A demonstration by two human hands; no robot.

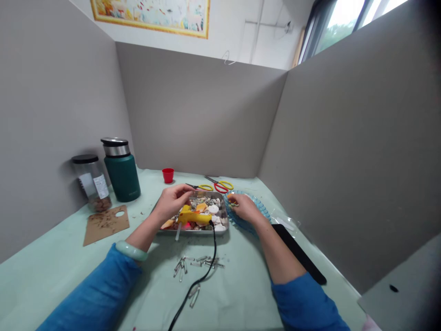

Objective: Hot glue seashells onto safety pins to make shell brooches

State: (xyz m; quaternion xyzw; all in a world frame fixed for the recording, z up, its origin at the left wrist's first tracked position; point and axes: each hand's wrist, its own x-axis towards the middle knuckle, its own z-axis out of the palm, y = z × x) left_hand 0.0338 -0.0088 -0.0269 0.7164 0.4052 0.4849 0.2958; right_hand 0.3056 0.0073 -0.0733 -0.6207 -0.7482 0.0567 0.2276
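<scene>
My left hand (172,201) hovers over a metal tray (193,231) of shells and small stones, fingers curled down and pinching into the pile; what they hold is hidden. A yellow glue gun (193,217) lies across the tray, its black cord (200,278) trailing toward me. My right hand (245,207) rests on a blue glass dish (263,212) just right of the tray, fingertips pinched on a small orange piece (230,197).
Several metal clips (196,264) lie scattered in front of the tray. Scissors (218,185), a red cup (168,175), a green flask (121,170), a glass jar (91,181) and a brown card (106,224) stand behind and left. A black strip (298,253) lies right. Grey partitions enclose the table.
</scene>
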